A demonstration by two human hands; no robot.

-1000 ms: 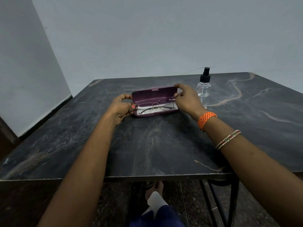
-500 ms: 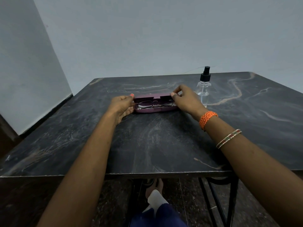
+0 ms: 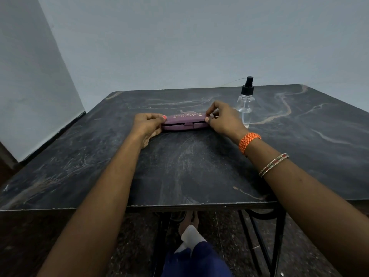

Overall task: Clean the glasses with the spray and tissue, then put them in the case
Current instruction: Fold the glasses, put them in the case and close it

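A purple glasses case [image 3: 184,121] lies on the dark marbled table [image 3: 189,166], its lid down with pale lettering on top. My left hand [image 3: 148,124] grips its left end, thumb on the lid. Over at the other end, my right hand [image 3: 222,118] pinches the case between thumb and fingers. The glasses are hidden inside the case. A clear spray bottle [image 3: 246,101] with a black pump top stands upright just behind my right hand. No tissue is in view.
A pale wall rises behind the table's far edge, and another wall runs along the left side. The table's front edge [image 3: 179,206] is near me, with black metal legs [image 3: 277,236] and my foot [image 3: 191,222] below it.
The case lid, open a second ago with the glasses showing inside, has come down. Both hands stayed at the case's ends and now press it from each side.
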